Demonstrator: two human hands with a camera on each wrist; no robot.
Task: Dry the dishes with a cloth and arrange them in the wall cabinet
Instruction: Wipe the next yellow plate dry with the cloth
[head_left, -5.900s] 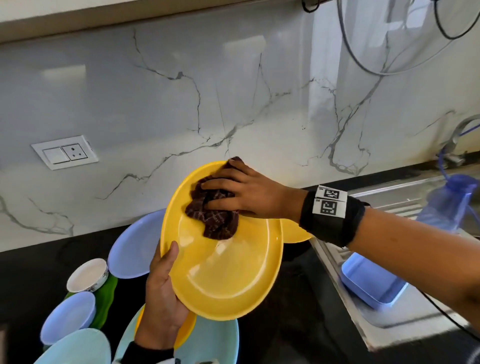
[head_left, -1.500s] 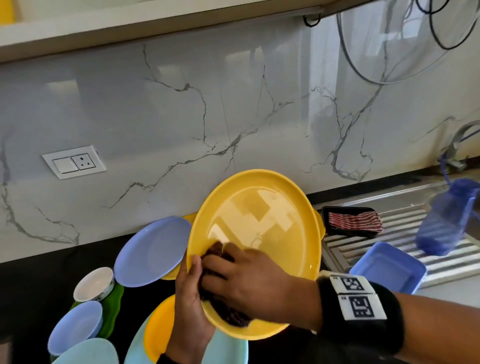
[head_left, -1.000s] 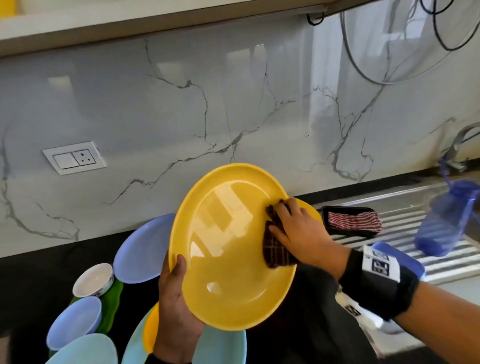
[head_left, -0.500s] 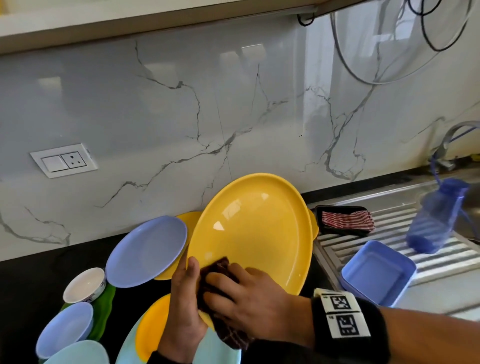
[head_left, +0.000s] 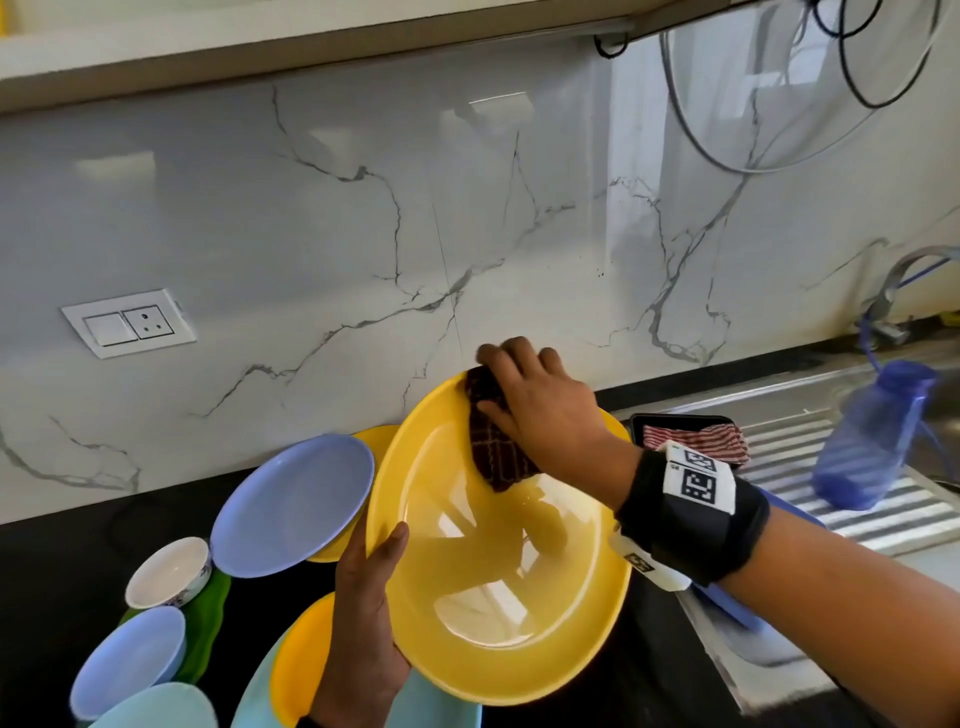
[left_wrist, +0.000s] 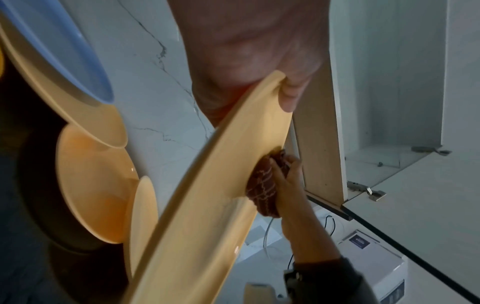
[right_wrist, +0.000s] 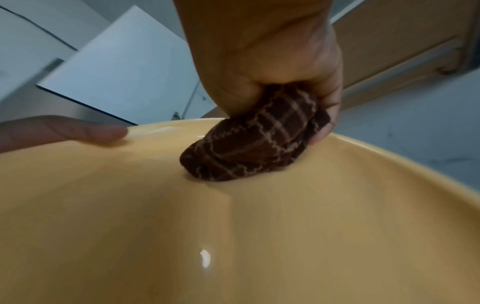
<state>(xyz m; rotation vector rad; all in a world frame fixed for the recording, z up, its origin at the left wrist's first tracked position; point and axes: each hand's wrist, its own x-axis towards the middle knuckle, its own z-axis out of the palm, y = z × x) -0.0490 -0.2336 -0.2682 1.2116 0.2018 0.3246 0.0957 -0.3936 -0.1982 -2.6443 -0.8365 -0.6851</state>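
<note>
Above the black tabletop (head_left: 62, 561) and marble backsplash (head_left: 311, 208), the left hand (head_left: 363, 613) grips a yellow plate (head_left: 498, 597); the right hand (head_left: 545, 415) clutches a brown cloth (head_left: 493, 447) against it.

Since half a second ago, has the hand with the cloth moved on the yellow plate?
Yes. The right hand and brown checked cloth went from the yellow plate's near edge by the left hand to its far edge, toward the marble wall.

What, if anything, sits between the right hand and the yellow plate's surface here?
Only the cloth. The right hand grips it bunched and presses it on the yellow plate near the far rim. The left hand holds the near-left rim, clear of that spot.
</note>
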